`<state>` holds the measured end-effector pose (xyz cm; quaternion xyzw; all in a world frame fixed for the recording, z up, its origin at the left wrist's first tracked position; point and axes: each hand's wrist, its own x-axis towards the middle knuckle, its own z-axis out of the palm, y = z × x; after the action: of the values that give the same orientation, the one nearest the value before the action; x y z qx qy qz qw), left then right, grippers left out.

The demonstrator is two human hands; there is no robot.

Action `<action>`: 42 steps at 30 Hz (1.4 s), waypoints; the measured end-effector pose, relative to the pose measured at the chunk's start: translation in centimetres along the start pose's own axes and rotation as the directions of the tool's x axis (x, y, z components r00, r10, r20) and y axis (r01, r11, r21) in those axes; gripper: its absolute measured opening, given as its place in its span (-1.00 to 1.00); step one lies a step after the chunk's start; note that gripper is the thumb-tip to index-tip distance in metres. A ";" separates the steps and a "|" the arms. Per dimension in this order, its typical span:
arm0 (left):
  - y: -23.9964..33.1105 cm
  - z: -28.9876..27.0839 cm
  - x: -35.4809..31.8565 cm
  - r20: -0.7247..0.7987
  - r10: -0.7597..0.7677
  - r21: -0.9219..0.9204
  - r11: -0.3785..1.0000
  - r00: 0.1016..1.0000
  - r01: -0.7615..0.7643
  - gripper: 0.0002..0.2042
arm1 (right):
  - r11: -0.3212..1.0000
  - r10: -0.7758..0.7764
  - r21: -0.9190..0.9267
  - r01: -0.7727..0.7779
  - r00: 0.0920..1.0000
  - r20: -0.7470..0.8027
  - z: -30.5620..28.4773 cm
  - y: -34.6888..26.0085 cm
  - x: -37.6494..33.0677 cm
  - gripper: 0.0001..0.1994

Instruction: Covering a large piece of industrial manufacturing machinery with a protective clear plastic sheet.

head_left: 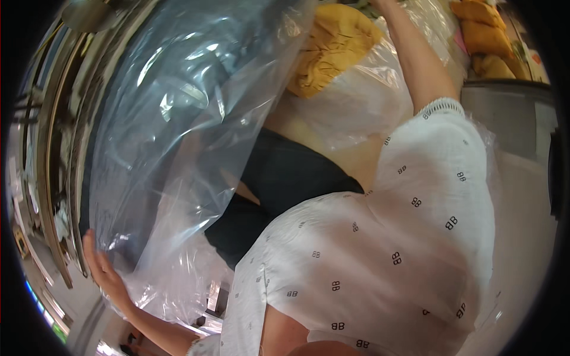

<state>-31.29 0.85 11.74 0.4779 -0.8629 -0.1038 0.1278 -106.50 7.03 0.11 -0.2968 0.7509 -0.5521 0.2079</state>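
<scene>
A large sheet or bag of clear plastic (196,89) spreads across the left and middle, creased and shiny, over something blue-grey whose kind I cannot make out. At its lower left edge, my left hand (105,274) rests with fingers stretched out, touching or very near the plastic. My right arm reaches up to the top edge, where only a bit of my right hand (380,3) shows and its fingers are cut off. Left of that hand lies a gathered mustard-yellow cloth (338,44), partly behind the plastic. More clear plastic (356,107) lies below the cloth.
Long metal and wooden edges (56,118) run along the far left. Orange-yellow bundles (487,35) sit at the top right, above a grey box-like surface (504,113). My legs in dark shorts (291,169) are partly under the plastic.
</scene>
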 end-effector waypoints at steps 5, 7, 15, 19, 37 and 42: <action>9.1 7.1 4.5 0.103 0.173 0.033 0.984 0.980 -0.177 -0.58 | 0.896 0.331 -0.235 -0.377 0.919 -0.212 -6.3 22.1 -7.1 -0.59; 7.2 9.6 6.7 -0.042 0.161 0.025 0.987 0.986 -0.160 -0.59 | 0.724 0.589 -0.295 -0.624 0.781 -0.206 -6.9 27.6 -9.8 -0.56; 4.2 10.6 13.2 -0.137 0.156 0.037 0.988 0.978 -0.152 -0.61 | 0.799 0.548 -0.130 -0.587 0.800 -0.242 -5.0 32.1 -19.8 -0.68; 3.3 11.0 13.7 -0.159 0.176 0.045 0.984 0.971 -0.171 -0.62 | 0.810 0.570 0.259 -0.526 0.811 -0.135 -7.3 30.4 -22.2 -0.80; 35.1 19.8 9.6 -0.053 0.567 -0.620 0.626 0.822 -0.472 -0.73 | 0.888 0.189 0.384 -0.255 0.961 0.201 -10.2 9.8 -31.2 -0.86; 41.4 29.8 7.4 0.184 0.565 -0.729 0.627 0.804 -0.274 -0.66 | 0.800 0.050 0.542 -0.258 0.929 0.368 -8.9 5.1 -33.0 -0.88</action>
<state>-77.64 17.84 -3.12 0.1471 -0.8611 -0.4678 0.1343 -88.95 36.66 -2.60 -0.2454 0.5214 -0.6770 0.4579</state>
